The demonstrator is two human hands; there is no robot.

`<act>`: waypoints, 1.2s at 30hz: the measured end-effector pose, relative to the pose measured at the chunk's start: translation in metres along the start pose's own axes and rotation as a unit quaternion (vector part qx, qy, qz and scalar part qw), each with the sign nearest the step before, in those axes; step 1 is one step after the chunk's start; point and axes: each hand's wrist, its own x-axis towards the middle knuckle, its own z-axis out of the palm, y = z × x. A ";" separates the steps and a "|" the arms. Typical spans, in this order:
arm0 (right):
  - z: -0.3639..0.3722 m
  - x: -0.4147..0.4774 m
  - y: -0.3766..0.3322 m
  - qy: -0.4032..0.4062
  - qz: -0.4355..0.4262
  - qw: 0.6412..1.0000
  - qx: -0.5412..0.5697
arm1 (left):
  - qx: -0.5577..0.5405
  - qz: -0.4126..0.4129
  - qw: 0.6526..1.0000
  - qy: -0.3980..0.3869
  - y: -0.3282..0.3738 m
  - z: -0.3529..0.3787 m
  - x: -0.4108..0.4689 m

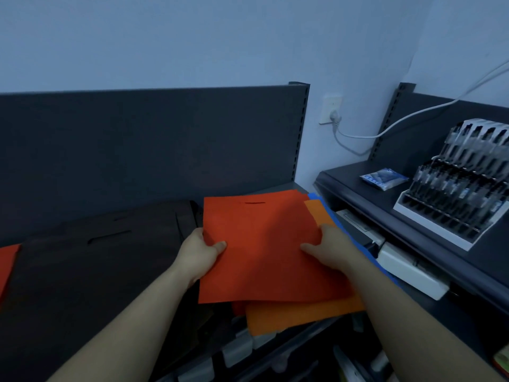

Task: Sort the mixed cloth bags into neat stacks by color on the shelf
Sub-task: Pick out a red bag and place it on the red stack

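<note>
The left hand (198,252) and the right hand (327,249) each grip a side edge of the red bag (261,244), fingers pinching it with the thumb pressed on top. The red bag lies over an orange bag (297,315) and a blue bag (329,212) at the right end of the shelf (286,188). Dark bags (96,257) lie spread just beside it to the left.

**Both hands hold the red bag**

The left hand (198,253) and the right hand (327,249) pinch the side edges of a red bag (261,244), thumbs on top. It lies over an orange bag (297,315) and a blue bag (325,208) on the shelf (287,187). Dark bags (96,257) lie to the left, and a pen rack (457,183) stands at the far right.
</note>
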 end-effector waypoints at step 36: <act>-0.065 -0.032 -0.117 0.036 -0.179 0.846 0.501 | -0.292 0.045 0.955 0.024 0.035 -0.076 -0.038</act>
